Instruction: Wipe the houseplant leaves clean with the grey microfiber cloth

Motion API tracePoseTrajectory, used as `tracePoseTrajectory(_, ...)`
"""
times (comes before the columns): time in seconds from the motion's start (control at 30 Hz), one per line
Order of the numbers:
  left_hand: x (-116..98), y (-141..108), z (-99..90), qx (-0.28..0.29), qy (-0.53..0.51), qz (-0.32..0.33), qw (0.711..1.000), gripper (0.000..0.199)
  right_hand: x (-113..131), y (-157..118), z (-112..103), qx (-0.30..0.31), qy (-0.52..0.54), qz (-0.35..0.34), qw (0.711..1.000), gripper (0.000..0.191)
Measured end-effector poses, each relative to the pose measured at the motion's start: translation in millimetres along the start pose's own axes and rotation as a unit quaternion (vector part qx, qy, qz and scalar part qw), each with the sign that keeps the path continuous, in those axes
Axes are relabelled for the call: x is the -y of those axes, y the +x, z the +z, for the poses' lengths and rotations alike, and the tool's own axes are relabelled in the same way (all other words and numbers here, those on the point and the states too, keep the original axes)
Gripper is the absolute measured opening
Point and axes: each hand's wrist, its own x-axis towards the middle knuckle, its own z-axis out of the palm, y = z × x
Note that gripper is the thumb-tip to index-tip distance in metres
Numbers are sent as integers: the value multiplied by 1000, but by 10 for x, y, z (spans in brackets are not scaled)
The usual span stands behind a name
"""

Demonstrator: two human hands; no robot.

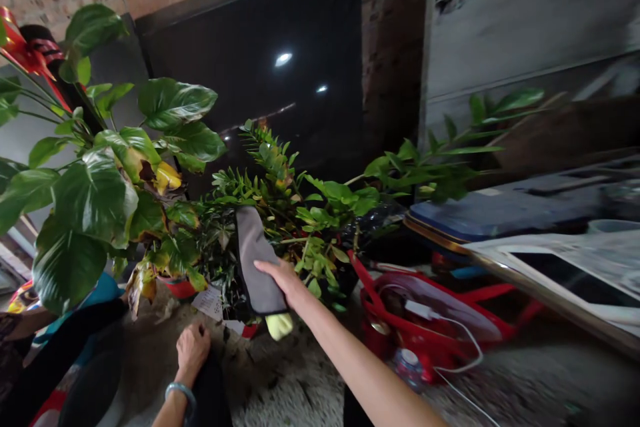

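My right hand (283, 278) grips a flat grey fabric pouch (257, 260) with dark edging, held upright in front of the plants. A pale yellow piece (279, 325) shows under its lower end; what it is I cannot tell. My left hand (193, 349), with a bangle (181, 392) at the wrist, rests near my dark-clothed knee, its fingers curled in and nothing visible in them. Just beyond the pouch grow bushy green plants (280, 180). A large-leaved potted plant (95, 193) with some yellowed leaves stands to the left.
A red bag (415, 320) with a white charger (420, 309) and cable sits at the right, beside a plastic bottle (409, 367). A cluttered table (480, 213) juts in. A large black panel (260, 67) leans against the brick wall. Another person's arm (30, 321) shows at left.
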Motion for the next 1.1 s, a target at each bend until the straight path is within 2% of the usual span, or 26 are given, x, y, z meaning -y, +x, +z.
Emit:
tracePoseTrajectory(0.1, 18, 26, -8, 10, 12, 1, 1000, 34, -401, -255, 10, 5, 45, 73, 996, 22)
tracePoseTrajectory(0.17, 27, 44, -17, 13, 15, 2, 1000, 33, -452, -401, 30, 12, 84, 92, 992, 25)
tracePoseTrajectory(0.27, 29, 44, -35, 6, 15, 6, 1000, 32, -177, -370, -2, -5, 127, 43, 991, 36)
tracePoseTrajectory(0.37, 30, 20, -47, 0, 19, 7, 1000, 30, 122, -132, -82, -86, 129, -31, 987, 50)
tracePoseTrajectory(0.43, 37, 8, -47, -1, 21, 7, 1000, 30, 117, -26, -98, -113, 145, -6, 983, 52)
tracePoseTrajectory(0.5, 50, 7, -43, -3, 22, 9, 1000, 29, -52, -52, -55, -87, 160, 65, 981, 48)
tracePoseTrajectory(0.57, 61, 13, -41, -3, 22, 9, 1000, 28, -253, -200, 37, -43, 168, 120, 978, 43)
tracePoseTrajectory(0.63, 65, 23, -44, -7, 19, 3, 1000, 28, -327, -381, 140, -19, 166, 124, 978, 40)
tracePoseTrajectory(0.73, 51, 34, -55, -9, 17, -4, 1000, 27, -64, -473, 225, -17, 139, 51, 989, 41)
tracePoseTrajectory(0.83, 26, 30, -64, -4, 21, -2, 1000, 27, 367, -255, 202, -45, 112, -31, 992, 45)
tracePoseTrajectory(0.9, 16, 22, -65, -6, 24, -3, 1000, 28, 501, -67, 177, -56, 125, -37, 990, 47)
tracePoseTrajectory(1.0, 20, 18, -57, -6, 22, -4, 1000, 28, 333, 16, 207, -32, 141, 17, 989, 44)
tracePoseTrajectory(1.1, 33, 28, -52, 0, 16, -9, 1000, 29, 4, -192, 320, 44, 99, 59, 992, 34)
